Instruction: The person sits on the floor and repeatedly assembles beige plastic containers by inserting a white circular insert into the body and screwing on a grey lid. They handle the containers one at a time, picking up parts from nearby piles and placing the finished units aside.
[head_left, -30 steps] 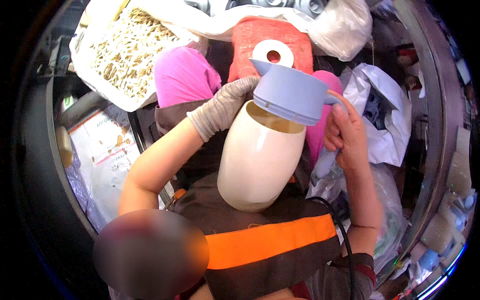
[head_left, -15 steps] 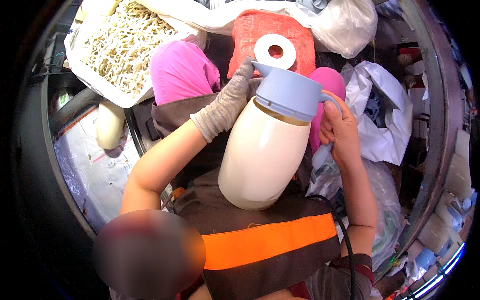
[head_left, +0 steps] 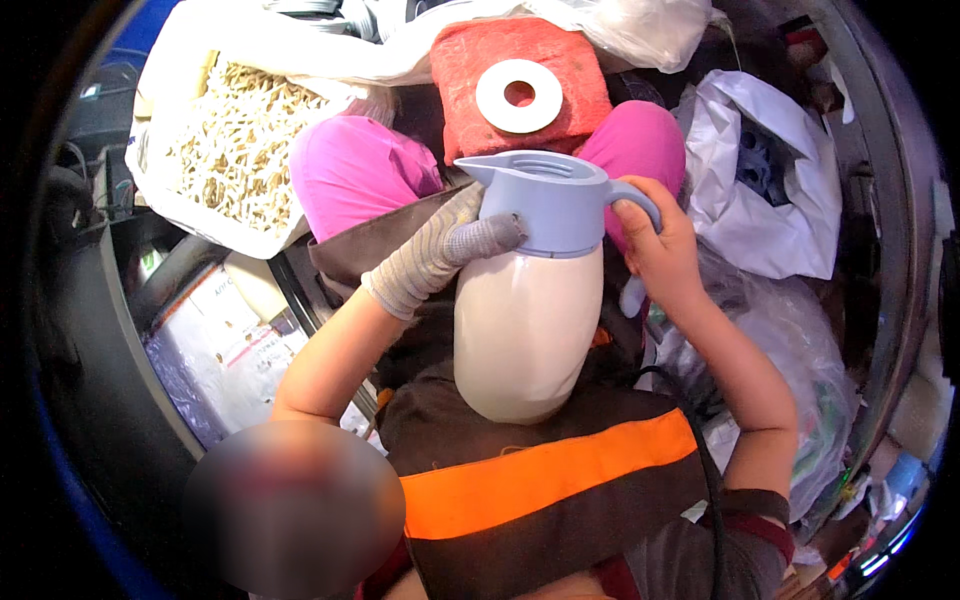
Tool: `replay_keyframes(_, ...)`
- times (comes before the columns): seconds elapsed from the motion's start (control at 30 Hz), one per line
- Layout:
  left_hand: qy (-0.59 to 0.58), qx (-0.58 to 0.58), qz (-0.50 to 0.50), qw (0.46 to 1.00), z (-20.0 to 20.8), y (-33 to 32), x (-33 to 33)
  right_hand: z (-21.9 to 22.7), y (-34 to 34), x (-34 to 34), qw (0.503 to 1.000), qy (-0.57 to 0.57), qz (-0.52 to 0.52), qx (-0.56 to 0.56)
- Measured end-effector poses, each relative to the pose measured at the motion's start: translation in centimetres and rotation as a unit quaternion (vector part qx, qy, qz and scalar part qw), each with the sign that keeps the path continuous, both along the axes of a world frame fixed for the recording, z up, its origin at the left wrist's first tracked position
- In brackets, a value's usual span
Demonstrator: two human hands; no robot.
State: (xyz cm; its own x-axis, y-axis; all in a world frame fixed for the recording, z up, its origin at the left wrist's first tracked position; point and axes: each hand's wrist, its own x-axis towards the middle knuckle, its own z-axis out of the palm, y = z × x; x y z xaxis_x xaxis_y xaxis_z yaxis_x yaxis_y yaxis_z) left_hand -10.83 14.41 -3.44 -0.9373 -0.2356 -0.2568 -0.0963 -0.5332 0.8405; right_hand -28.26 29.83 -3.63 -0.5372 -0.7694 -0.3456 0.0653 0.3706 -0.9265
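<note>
L hand (head_left: 430, 255): gloved, holding L side of blue-grey spout collar (head_left: 548, 220), thumb in front, other fingertips hidden
R hand (head_left: 662, 245): bare, wrapped rnd collar's handle (head_left: 620, 189)
Jug body (head_left: 525, 330): cream, under collar, base on apron (head_left: 560, 535) nr orange band's (head_left: 550, 470) upper edge
Ring (head_left: 546, 98): white, approx mid red cloth pad (head_left: 455, 75)
White sack (head_left: 268, 240): pale sm. pcs (head_left: 240, 150), beside L knee (head_left: 350, 175)
</note>
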Motion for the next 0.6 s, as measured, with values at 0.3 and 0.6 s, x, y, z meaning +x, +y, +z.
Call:
replay_keyframes(0.3, -0.028, 0.021, 0.005, 0.999, 1.6, 0.9, 0.6, 1.5, 0.0, -1.6, 0.991, -0.017, 0.13, 0.032)
replay_keyframes(0.6, 0.011, -0.033, -0.077, 0.996, 2.4, -1.1, -1.5, 4.5, -0.3, -4.9, 0.945, -0.192, 0.264, 0.036)
